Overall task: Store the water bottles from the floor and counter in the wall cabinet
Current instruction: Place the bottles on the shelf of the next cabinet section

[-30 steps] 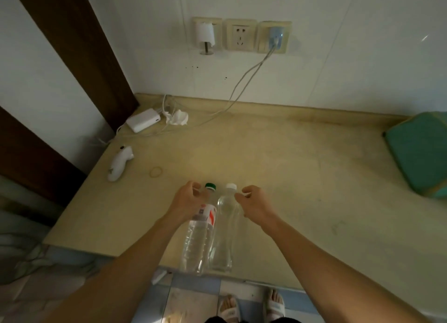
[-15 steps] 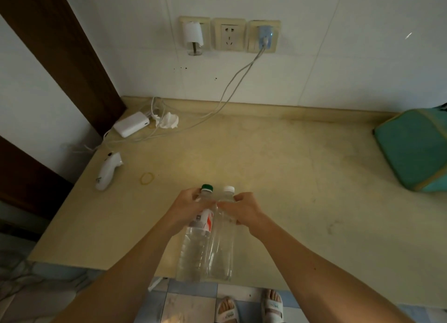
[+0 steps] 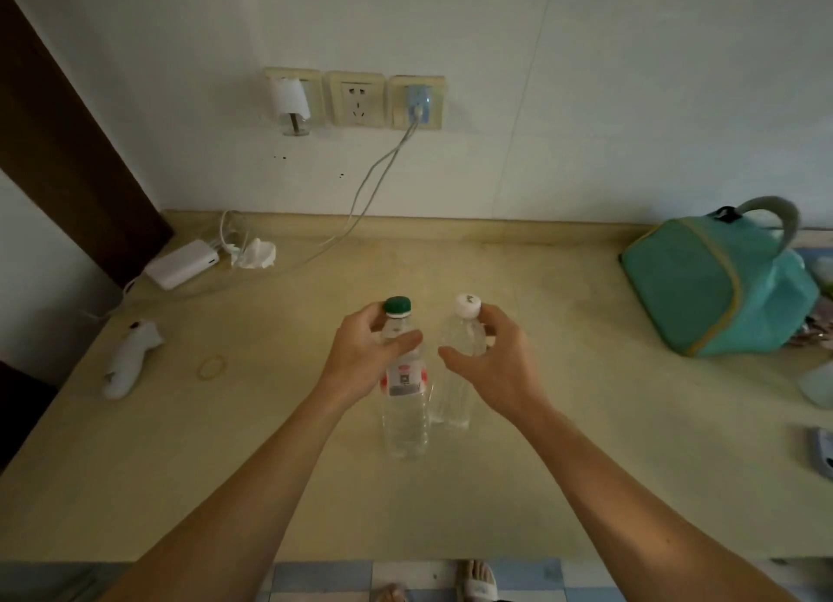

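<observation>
Head view: my left hand (image 3: 360,358) grips the green-capped clear plastic bottle (image 3: 402,389), my right hand (image 3: 493,367) grips the white-capped clear bottle (image 3: 459,344), both upright on the beige counter (image 3: 563,421).

- The bottle (image 3: 402,389) in my left hand (image 3: 360,361) is clear, with a green cap and a red and white label.
- The bottle (image 3: 459,353) at my right hand (image 3: 489,363) is clear, with a white cap.
- The counter (image 3: 270,421) is pale yellow.
- The bag (image 3: 716,286) is teal with yellow trim.
</observation>
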`<state>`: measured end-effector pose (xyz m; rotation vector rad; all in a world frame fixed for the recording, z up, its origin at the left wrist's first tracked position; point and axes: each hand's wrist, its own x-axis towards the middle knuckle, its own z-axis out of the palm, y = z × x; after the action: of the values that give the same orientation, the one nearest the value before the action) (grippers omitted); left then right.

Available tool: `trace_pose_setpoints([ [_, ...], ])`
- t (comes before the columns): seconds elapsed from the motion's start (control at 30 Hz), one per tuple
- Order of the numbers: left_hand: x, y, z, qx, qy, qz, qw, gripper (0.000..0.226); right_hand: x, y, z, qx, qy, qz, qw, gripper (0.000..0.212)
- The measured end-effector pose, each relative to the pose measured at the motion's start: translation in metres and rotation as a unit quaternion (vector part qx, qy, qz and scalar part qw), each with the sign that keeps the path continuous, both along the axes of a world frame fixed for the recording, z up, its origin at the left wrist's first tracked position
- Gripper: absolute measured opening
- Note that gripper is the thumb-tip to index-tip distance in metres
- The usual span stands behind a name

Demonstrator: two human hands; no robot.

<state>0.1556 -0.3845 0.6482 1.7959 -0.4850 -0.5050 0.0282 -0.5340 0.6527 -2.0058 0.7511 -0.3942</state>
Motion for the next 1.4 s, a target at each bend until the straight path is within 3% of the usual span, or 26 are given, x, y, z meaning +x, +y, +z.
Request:
trace_pose_setpoints([
  [0.3, -0.029, -0.043, 0.005, -0.015, -0.121, -0.033, 0.992, 0.044, -0.025, -0.043, -0.003, -0.09, -0.031, -0.021, 0.995, 0.069],
  [0.73, -0.03, -0.04, -0.008, -0.012, -0.115, -0.046, 0.992, 0.051, -0.045, -0.056, -0.032, -0.077, -0.078, -0.018, 0.994, 0.065],
  [0.9, -0.035, -0.037, -0.027, 0.0, -0.048, -0.046, 0.998, 0.093, -0.05, -0.067, -0.043, -0.002, -0.019, 0.038, 0.999, 0.089],
  [1.0, -0.039, -0.037, -0.042, 0.02, -0.014, -0.035, 0.999, 0.082, -0.055, -0.075, -0.06, 0.08, -0.001, 0.048, 0.996, 0.104],
  [1.17, -0.041, -0.04, -0.061, 0.02, 0.037, -0.006, 0.999, 0.069, -0.054, -0.084, -0.081, 0.12, 0.017, 0.055, 0.991, 0.084],
  [1.4, -0.039, -0.043, -0.07, 0.021, 0.04, 0.026, 0.999, 0.062, -0.044, -0.087, -0.081, 0.13, 0.018, 0.049, 0.99, 0.059],
])
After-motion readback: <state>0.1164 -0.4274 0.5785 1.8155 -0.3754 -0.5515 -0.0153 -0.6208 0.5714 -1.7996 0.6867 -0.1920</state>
